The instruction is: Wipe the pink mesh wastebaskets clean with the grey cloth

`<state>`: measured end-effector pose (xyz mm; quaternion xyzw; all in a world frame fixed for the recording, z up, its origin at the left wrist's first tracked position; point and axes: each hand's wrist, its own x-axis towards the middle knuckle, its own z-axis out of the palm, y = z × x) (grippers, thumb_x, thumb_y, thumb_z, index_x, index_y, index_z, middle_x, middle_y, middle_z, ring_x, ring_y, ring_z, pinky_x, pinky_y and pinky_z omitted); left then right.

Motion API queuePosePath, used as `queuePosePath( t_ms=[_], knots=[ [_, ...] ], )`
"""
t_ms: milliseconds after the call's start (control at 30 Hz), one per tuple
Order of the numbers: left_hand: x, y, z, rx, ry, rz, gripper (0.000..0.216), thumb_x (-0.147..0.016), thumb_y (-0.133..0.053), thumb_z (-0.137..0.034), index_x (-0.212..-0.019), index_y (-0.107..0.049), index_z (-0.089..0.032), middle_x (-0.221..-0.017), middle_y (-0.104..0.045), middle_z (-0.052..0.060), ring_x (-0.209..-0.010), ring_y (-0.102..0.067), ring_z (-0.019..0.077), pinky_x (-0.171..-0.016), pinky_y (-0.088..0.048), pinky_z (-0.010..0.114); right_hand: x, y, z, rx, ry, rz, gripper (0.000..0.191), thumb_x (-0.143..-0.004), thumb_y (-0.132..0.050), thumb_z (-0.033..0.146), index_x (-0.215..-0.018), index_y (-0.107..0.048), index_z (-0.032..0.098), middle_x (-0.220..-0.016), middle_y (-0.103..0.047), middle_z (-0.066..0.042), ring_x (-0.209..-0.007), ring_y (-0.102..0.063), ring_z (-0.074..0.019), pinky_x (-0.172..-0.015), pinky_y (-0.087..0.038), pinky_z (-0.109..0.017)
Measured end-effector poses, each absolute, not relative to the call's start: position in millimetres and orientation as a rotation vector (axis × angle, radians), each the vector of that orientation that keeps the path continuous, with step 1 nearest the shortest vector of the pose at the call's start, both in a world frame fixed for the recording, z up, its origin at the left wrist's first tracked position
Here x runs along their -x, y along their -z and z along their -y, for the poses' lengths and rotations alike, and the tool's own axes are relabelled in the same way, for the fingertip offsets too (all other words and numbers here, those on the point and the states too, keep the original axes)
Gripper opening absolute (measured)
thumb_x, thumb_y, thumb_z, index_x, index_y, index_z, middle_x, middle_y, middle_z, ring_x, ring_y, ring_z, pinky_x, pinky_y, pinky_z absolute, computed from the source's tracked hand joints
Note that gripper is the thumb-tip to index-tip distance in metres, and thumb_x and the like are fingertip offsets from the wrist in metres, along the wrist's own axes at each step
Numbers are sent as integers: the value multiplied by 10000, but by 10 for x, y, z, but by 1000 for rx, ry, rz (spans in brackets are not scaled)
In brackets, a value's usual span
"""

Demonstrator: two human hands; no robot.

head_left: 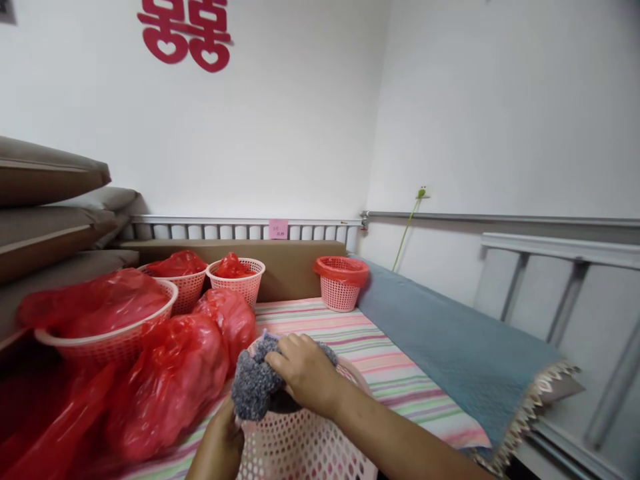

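Grey fuzzy cloth (257, 387): atop pink basket (305, 447) rim, directly under hands.
Right hand (305, 373): nearer, fingers curled gripping cloth.
Left hand (220, 447): clasps basket's near-left side.

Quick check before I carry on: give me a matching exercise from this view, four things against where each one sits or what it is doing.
Things:
1. right hand
2. left hand
3. lone red-lined basket
4. pink note

Places or states:
A. stuck on the rail at the wall
B. gripping the near pink basket low on its left side
C. on the grey fluffy cloth at the basket's top
D. at the far end of the striped sheet, beside the blue blanket

Pairs: 1-C, 2-B, 3-D, 4-A
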<state>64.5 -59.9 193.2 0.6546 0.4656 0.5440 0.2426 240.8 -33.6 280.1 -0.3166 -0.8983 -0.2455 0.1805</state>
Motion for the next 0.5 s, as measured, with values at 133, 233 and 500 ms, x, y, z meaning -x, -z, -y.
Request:
queuePosePath(
  t_ms=[133, 233, 500],
  knots=[
    [-570, -1814, 530, -1819, -1469, -1195, 560, -568, -467, -56, -1055, -685, -226, -1216, -636, 14, -1225, -488, 254, -1092, -279, 412, -2619, -2770, 252, 1006, 598, 2510, 201, -781, -575, 234, -969, -522, 188, -939, -540, -52, -854, -448, -204, -710, -357, -324],
    [-429, -1669, 443, -1770, -1411, -1223, 626, -551, -482, -52, -1122, -649, -246, -1281, -581, -4, -1266, -439, 239, -1101, -244, 404, -2916, -2650, 168, 1199, 452, 2349, 261, -740, -598, 172, -988, -517, 189, -968, -538, -53, -907, -464, -207, -754, -377, -312],
    [-142, -1380, 447, -1654, -1465, -1339, 528, -515, -541, -95, -997, -709, -228, -1154, -673, 6, -1178, -533, 278, -1065, -308, 401, -3481, -2017, 186, 1594, 16, 1917, 177, -844, -500, 246, -998, -516, 160, -957, -568, -78, -937, -540, -213, -793, -412, -304]
  ],
)
